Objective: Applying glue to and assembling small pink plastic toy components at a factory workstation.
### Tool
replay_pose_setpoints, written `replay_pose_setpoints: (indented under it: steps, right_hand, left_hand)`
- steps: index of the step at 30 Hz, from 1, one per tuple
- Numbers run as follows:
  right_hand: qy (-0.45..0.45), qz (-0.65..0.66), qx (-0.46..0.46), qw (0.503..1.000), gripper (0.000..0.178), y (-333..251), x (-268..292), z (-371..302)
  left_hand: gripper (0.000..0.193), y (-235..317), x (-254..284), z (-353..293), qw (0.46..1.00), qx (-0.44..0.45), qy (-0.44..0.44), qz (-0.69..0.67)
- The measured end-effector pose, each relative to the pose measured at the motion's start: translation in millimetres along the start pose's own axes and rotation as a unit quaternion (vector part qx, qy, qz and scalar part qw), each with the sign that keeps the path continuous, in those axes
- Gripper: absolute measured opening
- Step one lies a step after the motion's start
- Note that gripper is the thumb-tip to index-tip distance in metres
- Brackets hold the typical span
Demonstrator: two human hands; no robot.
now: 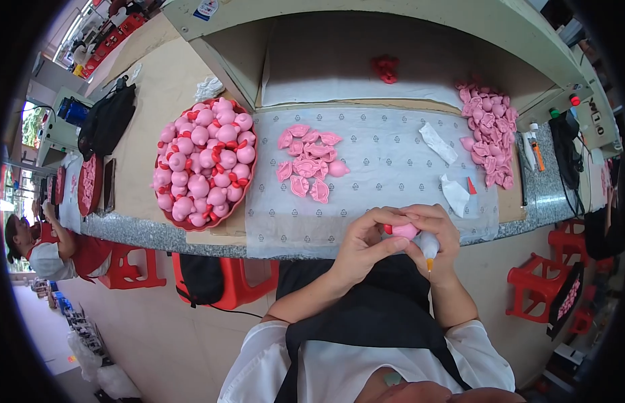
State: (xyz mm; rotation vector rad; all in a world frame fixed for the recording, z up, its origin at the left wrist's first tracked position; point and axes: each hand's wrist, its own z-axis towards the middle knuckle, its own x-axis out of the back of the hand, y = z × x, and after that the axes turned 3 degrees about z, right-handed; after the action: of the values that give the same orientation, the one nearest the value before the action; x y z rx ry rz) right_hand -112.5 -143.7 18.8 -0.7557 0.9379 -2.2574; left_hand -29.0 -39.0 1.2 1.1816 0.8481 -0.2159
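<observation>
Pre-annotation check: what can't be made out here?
Pink piece: head view, partly covered by the left hand and right hand.
Bottle, far end: head view, hidden behind the right hand.
Red basket, lower layers: head view, buried under top pieces.
Red bits under the shelf: head view, too small and shaded.
Co-worker, far left: head view, hand details too small.

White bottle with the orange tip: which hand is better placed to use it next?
Right, probably: the right hand already holds the white bottle, while the left hand steadies the pink piece.
</observation>
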Motion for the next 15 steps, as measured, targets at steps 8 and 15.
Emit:
replay_pose_setpoints:
  steps: [8, 15]
  right_hand:
    - [0.018, -0.056, 0.054, 0.997, 0.03, 0.0, 3.5, -5.9]
    - [0.01, -0.085, 0.065, 0.994, 0.031, -1.3, 7.3, -6.6]
  left_hand:
    - [0.016, 1.5, -6.0, -2.6, 0.998, 0.011, 0.042, 0.041]
    - [0.016, -0.5, 0.1, -1.5, 0.999, 0.047, 0.01, 0.012]
